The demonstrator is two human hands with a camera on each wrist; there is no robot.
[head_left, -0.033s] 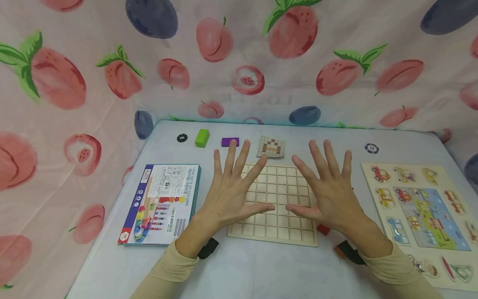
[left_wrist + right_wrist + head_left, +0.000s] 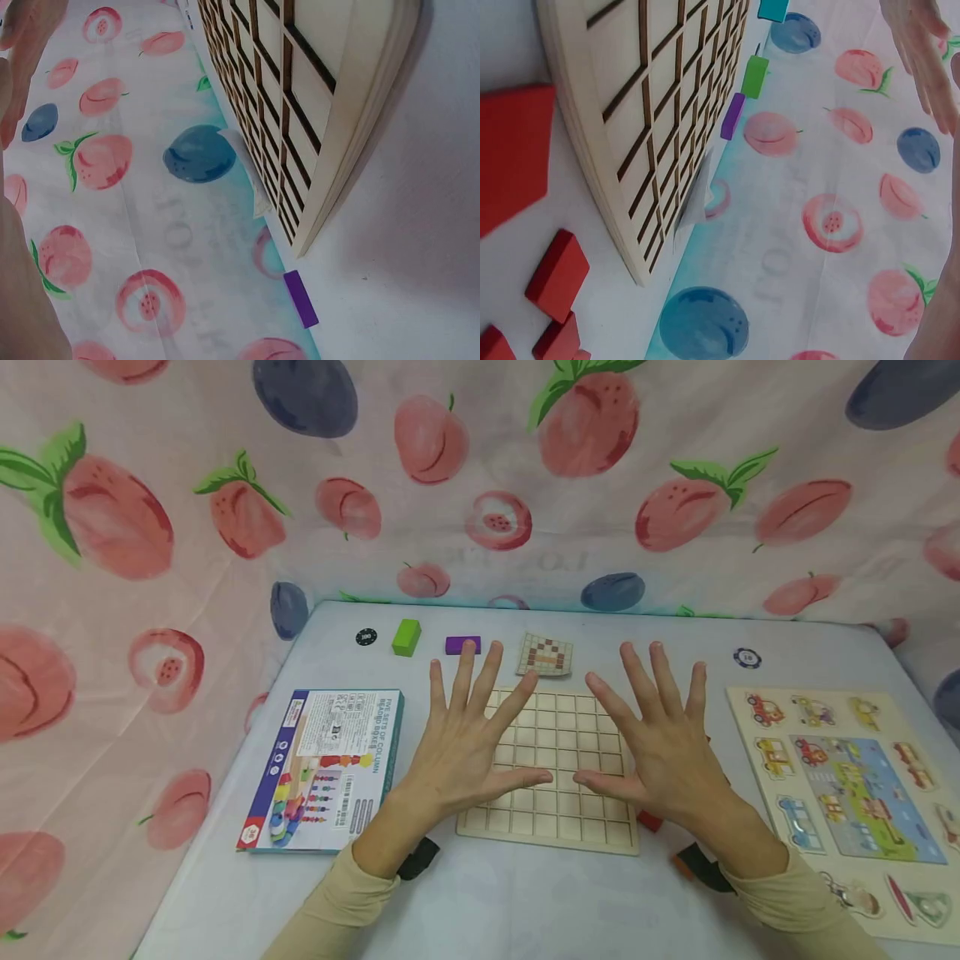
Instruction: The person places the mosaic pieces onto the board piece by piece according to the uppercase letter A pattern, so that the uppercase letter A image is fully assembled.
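Note:
Both hands hover over a wooden grid board [image 2: 556, 760], palms down, fingers straight and spread. The left hand [image 2: 465, 739] overlaps the board's left side in the head view, and the right hand [image 2: 660, 743] overlaps its right side. Their thumbs point at each other with a small gap between. Neither hand holds anything. Beyond the board lies a small pattern card [image 2: 545, 656] with brown squares. Several red tiles [image 2: 558, 276] lie beside the board's right edge in the right wrist view, mostly hidden under the right hand in the head view.
On the left lies a bead-toy box [image 2: 337, 768]; on the right, a wooden vehicle puzzle [image 2: 862, 793]. Along the back sit a black chip [image 2: 366, 637], a green block [image 2: 406, 637], a purple block [image 2: 462, 646] and another chip [image 2: 747, 658]. A fruit-print curtain [image 2: 480, 468] hangs behind.

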